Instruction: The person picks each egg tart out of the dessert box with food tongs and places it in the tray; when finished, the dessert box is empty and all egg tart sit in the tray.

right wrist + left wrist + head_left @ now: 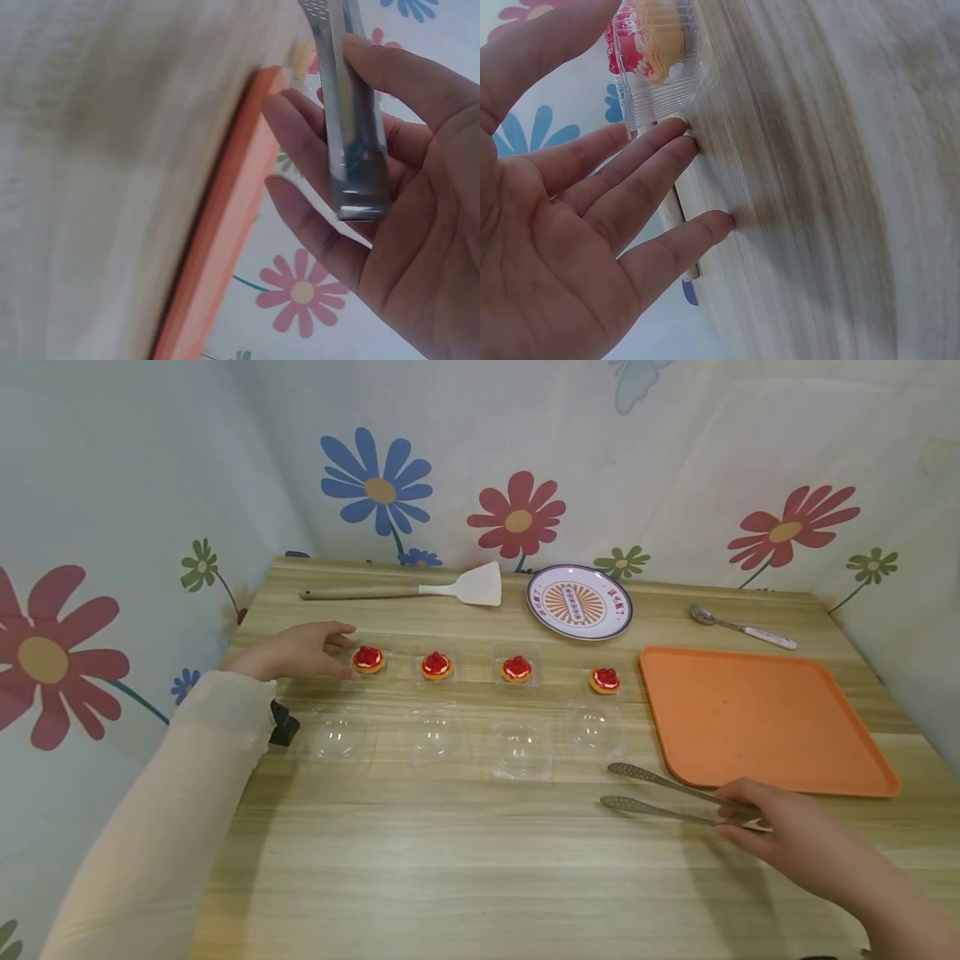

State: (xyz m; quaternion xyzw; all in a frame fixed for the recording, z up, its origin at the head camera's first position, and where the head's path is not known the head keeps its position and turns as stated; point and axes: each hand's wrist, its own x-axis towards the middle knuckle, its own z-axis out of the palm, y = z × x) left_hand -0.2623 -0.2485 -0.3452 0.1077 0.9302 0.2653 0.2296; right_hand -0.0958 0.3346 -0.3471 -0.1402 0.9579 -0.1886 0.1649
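My left hand (303,652) is at the far left of the tart row, its thumb and index finger spread on either side of a clear plastic tray with a red-topped tart (368,660). In the left wrist view, the ridged tray (656,109) sits between the thumb and the extended fingers. My right hand (798,839) grips metal tongs (637,772) near their joined end, the arms apart with nothing between the tips. More tarts stand to the right in clear trays, among them a middle tart (437,666) and the rightmost tart (604,681).
Several clear domed lids (435,735) lie in a row in front of the tarts. An orange tray (765,722) occupies the right side. Along the back are a white spatula (476,585), a patterned plate (618,610) and a spoon (738,627). Flowered cloth walls border the table.
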